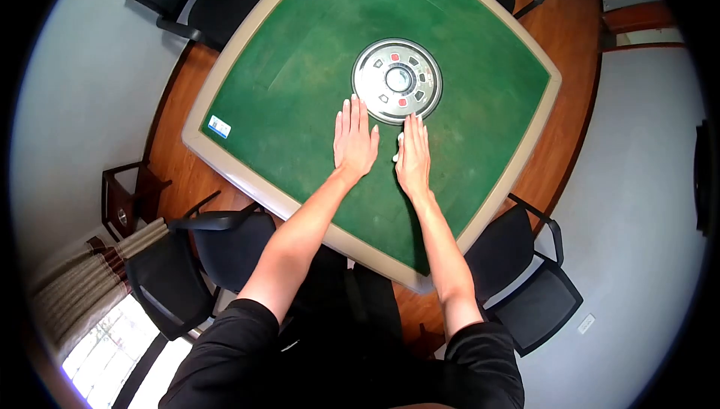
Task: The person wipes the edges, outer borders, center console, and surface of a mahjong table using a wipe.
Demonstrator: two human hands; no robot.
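A round silver control disc (371, 60) with red and dark buttons sits in the green table top (300, 56). My left hand (355, 137) lies palm down on the green surface, fingers stretched toward the disc's lower left edge. Beside it, my right hand (413, 155) is held over the felt with its fingers extended, their tips at the disc's lower rim. Neither hand holds anything. Between the two hands is a narrow strip of green felt. A small white and blue card or sticker (219, 126) lies at the table's left corner.
A pale raised rim (240, 182) borders the table. Black chairs stand at the lower left (232, 251), lower right (499, 251), upper left (232, 0) and upper right. A small dark wooden stand (124, 203) is at the left, near a curtain (86, 281) and window.
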